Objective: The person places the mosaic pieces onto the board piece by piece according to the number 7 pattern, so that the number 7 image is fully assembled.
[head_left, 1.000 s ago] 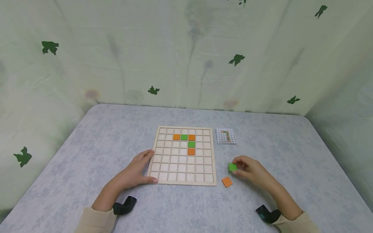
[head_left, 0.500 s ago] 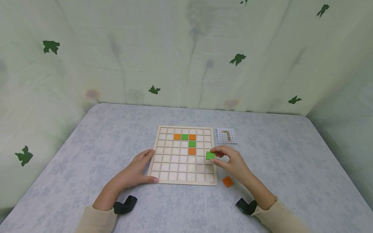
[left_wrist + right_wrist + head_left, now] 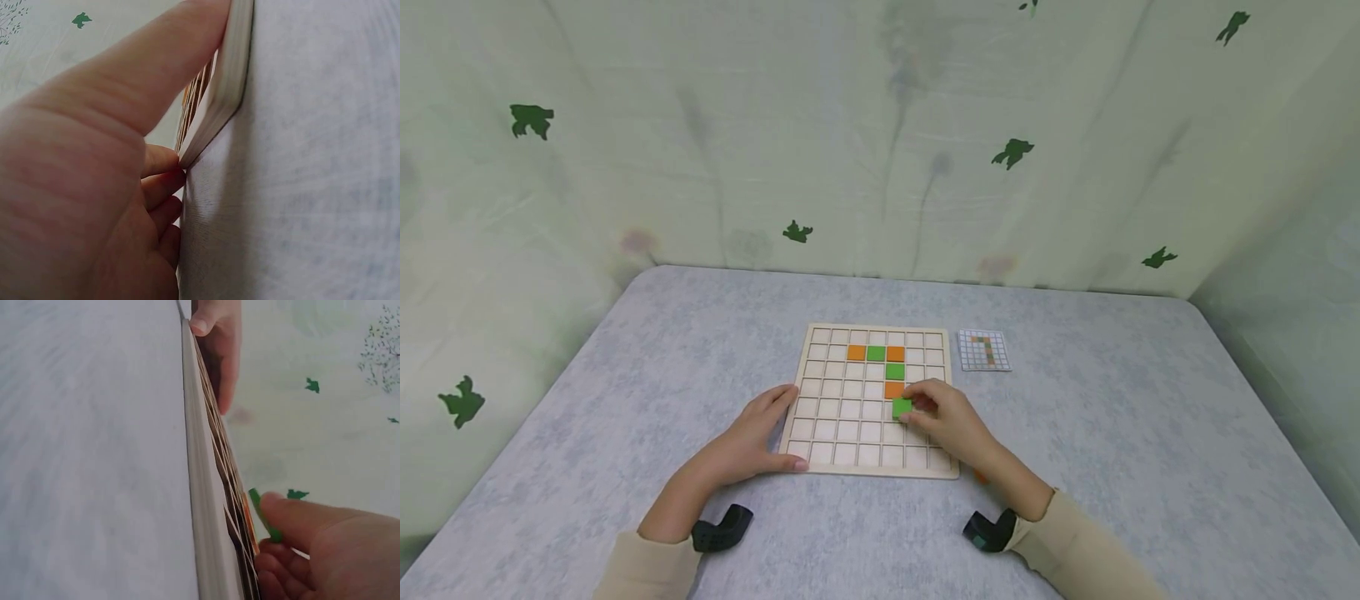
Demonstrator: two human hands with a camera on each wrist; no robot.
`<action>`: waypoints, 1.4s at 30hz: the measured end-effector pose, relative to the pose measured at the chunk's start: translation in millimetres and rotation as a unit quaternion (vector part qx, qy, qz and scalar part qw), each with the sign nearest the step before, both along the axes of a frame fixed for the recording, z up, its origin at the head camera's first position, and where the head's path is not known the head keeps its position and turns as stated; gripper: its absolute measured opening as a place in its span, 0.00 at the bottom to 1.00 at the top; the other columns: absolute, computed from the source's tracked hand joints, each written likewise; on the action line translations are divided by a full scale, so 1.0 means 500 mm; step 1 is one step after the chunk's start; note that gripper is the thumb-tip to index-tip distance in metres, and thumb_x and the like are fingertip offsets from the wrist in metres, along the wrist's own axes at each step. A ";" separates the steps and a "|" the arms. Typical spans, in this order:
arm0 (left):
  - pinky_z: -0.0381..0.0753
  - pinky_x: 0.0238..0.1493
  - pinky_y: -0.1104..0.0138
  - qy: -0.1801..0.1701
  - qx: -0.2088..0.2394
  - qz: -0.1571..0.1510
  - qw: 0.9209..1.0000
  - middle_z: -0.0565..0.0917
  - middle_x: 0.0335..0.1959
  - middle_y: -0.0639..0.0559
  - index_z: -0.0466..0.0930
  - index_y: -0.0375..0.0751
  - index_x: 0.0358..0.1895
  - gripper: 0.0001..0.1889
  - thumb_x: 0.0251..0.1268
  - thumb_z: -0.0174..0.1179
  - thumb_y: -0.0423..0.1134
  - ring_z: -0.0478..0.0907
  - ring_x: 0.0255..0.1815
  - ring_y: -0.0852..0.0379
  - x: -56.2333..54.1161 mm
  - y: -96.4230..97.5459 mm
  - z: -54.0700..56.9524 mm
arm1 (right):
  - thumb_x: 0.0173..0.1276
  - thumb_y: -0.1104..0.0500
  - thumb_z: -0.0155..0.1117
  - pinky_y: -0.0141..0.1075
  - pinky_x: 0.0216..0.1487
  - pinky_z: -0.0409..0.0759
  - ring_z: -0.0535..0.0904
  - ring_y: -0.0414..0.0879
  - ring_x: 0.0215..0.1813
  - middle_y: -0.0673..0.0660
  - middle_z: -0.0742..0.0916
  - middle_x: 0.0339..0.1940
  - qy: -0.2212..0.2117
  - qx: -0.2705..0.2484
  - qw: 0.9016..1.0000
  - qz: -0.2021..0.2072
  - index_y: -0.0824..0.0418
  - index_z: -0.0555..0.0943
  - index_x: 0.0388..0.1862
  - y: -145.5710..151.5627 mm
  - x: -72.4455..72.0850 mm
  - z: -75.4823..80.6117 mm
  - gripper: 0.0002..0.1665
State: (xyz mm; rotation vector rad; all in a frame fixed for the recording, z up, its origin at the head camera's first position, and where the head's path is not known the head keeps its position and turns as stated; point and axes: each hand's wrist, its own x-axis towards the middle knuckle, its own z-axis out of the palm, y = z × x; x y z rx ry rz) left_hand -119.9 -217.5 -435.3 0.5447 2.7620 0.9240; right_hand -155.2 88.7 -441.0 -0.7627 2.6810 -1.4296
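Note:
In the head view, a square wooden grid board [image 3: 850, 433] lies on the table. My left hand [image 3: 748, 442] is spread at its front left corner, fingertips on the left edge and thumb on the front rim. Between right thumb and fingers I pinch a green square tile [image 3: 902, 409]; that right hand [image 3: 951, 421] is over the board. The tile is at the cell just in front of an orange tile [image 3: 893, 389]. Beyond it sit a green tile [image 3: 895, 372] and a row of orange, green and orange. The right wrist view shows the pinched tile [image 3: 265, 515] tilted, close over the board.
A small printed card [image 3: 985, 350] with a coloured grid pattern lies right of the board. Another orange tile [image 3: 981, 477] on the table is mostly hidden under my right forearm. A pale curtain with green leaf shapes [image 3: 1013, 152] stands behind the table.
My right hand has carried the green tile from the table right of the board leftward over the grid, to just in front of the orange tile. The left hand stays at its corner.

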 end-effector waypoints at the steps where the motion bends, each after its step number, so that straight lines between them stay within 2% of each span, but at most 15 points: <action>1: 0.51 0.60 0.44 0.000 0.001 0.000 1.000 0.51 0.68 0.38 0.48 0.32 0.69 0.58 0.38 0.65 0.64 0.44 0.67 0.38 0.000 0.000 0.000 | 0.55 0.59 0.68 0.30 0.37 0.74 0.73 0.38 0.37 0.47 0.79 0.37 0.000 0.007 1.000 -0.003 0.59 0.79 0.42 -0.004 -0.001 -0.001 0.15; 5: 0.51 0.60 0.44 -0.002 0.001 0.001 1.000 0.51 0.68 0.38 0.48 0.32 0.69 0.58 0.38 0.65 0.64 0.44 0.67 0.38 0.000 0.001 0.001 | 0.54 0.58 0.69 0.32 0.34 0.71 0.69 0.39 0.34 0.47 0.78 0.35 0.007 0.033 0.999 -0.007 0.58 0.80 0.40 -0.018 -0.003 -0.002 0.14; 11: 0.52 0.59 0.44 -0.002 0.001 0.002 1.000 0.51 0.68 0.38 0.48 0.33 0.69 0.58 0.37 0.65 0.64 0.44 0.67 0.38 0.000 0.001 0.002 | 0.54 0.57 0.69 0.33 0.34 0.69 0.68 0.40 0.34 0.48 0.77 0.34 0.008 0.060 0.998 0.002 0.56 0.80 0.41 -0.024 -0.003 0.001 0.15; 21: 0.52 0.59 0.44 -0.004 0.002 0.000 1.000 0.51 0.68 0.38 0.48 0.32 0.69 0.58 0.38 0.65 0.64 0.44 0.67 0.38 0.002 0.001 0.001 | 0.56 0.53 0.67 0.40 0.45 0.73 0.73 0.47 0.45 0.54 0.80 0.44 -0.056 0.005 0.998 0.032 0.61 0.75 0.53 0.009 0.004 0.045 0.26; 27: 0.52 0.60 0.44 -0.004 0.003 0.002 1.000 0.50 0.68 0.38 0.48 0.32 0.69 0.57 0.38 0.66 0.63 0.44 0.67 0.38 0.004 0.001 0.006 | 0.55 0.49 0.67 0.44 0.50 0.71 0.72 0.48 0.51 0.55 0.78 0.51 -0.041 -0.006 0.998 0.039 0.59 0.73 0.56 0.051 0.030 0.076 0.30; 32: 0.52 0.60 0.45 -0.002 -0.001 0.001 1.000 0.51 0.68 0.38 0.48 0.33 0.69 0.58 0.38 0.66 0.63 0.44 0.67 0.38 0.003 0.001 0.003 | 0.53 0.50 0.68 0.43 0.50 0.72 0.72 0.47 0.51 0.52 0.77 0.53 -0.012 0.006 0.999 0.041 0.57 0.72 0.57 0.096 0.056 0.077 0.32; 36: 0.52 0.60 0.45 0.000 -0.003 0.001 1.000 0.51 0.68 0.38 0.48 0.33 0.69 0.58 0.38 0.65 0.64 0.44 0.67 0.38 0.002 0.000 0.000 | 0.51 0.55 0.70 0.40 0.50 0.72 0.73 0.50 0.51 0.55 0.77 0.53 0.009 0.011 0.998 0.060 0.61 0.72 0.57 0.128 0.070 0.069 0.34; 42: 0.52 0.60 0.45 0.002 -0.002 0.001 1.000 0.51 0.68 0.38 0.48 0.33 0.69 0.58 0.37 0.65 0.65 0.44 0.67 0.38 -0.001 -0.001 -0.005 | 0.50 0.54 0.71 0.39 0.50 0.71 0.72 0.50 0.52 0.54 0.75 0.55 -0.028 0.045 0.995 0.079 0.58 0.69 0.59 0.166 0.087 0.055 0.37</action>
